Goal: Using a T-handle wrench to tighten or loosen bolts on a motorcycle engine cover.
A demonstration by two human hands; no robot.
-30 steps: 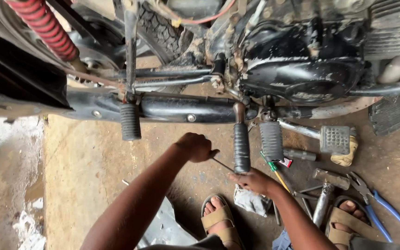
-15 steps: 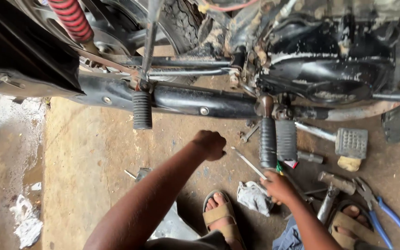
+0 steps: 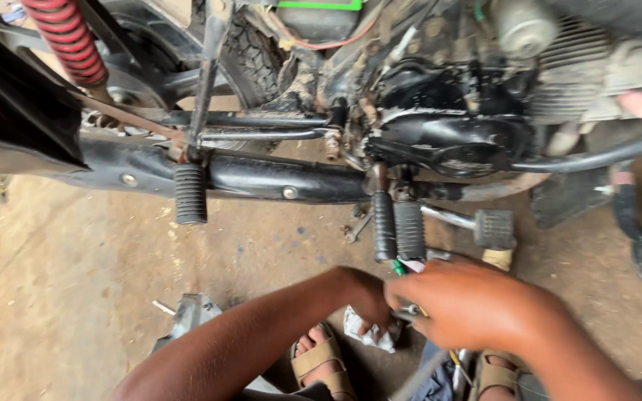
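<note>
while the right hand (image 3: 469, 304) closes its grip on a thin metal tool with a green handle (image 3: 399, 269), the left hand (image 3: 365, 297) meets it, fingers curled, grip unclear, below the black ribbed rubber footpeg (image 3: 409, 230).

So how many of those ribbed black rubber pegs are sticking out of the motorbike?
3. One footpeg hangs at the left under the frame. Two more, the kick-lever rubber and the front footpeg, sit side by side near the engine. Others may be hidden on the far side.

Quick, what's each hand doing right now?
Left hand: curled shut, contents hidden.
Right hand: closed around a thin metal tool.
</note>
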